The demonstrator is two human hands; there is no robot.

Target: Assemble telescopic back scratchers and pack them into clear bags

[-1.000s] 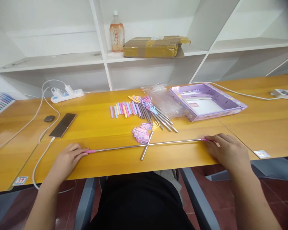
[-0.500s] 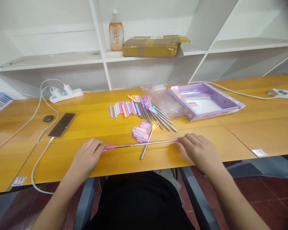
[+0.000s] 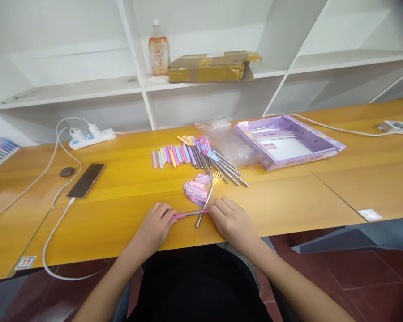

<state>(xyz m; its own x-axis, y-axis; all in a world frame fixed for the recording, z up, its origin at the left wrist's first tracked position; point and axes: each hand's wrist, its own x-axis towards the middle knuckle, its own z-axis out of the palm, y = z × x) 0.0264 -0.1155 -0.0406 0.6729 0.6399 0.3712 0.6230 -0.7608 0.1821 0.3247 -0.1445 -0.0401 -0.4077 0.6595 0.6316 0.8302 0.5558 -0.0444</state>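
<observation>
Fingers of the left hand (image 3: 156, 226) pinched the pink handle and those of the right hand (image 3: 231, 219) gripped the far tip of a collapsed telescopic rod (image 3: 188, 214), held near the surface's (image 3: 121, 210) front edge. It crossed a yellow-tipped rod (image 3: 208, 197); a careless nudge might roll that one off. Far right, a purple box (image 3: 322, 150) held a white insert.

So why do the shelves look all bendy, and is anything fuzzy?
In the head view, the wide lens bends and slants the white shelves toward the edges. The light is soft and even, with faint shadows under the left hand and right hand. The yellow table shows a mild sheen. The bottle label is too soft to read.
</observation>
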